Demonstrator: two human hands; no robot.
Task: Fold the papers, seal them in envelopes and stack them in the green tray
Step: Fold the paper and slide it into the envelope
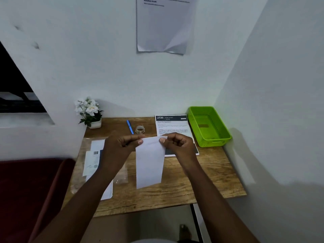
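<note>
The left hand (121, 146) and right hand (177, 146) are each pinching a top corner of a white envelope (149, 163), holding it upright above the wooden desk (192, 181). The sealing step is likely in hand. Next, it needs carrying to the green tray (209, 127), which is sitting empty at the desk's far right corner.

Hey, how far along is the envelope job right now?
Early on. Done: nothing visible, as the green plastic tray holds no envelopes. In hand: the left hand and right hand pinch the top corners of a white folded paper or envelope, held up over the wooden desk. Left: the printed sheet lies flat and unfolded, and nothing is stacked.
</note>
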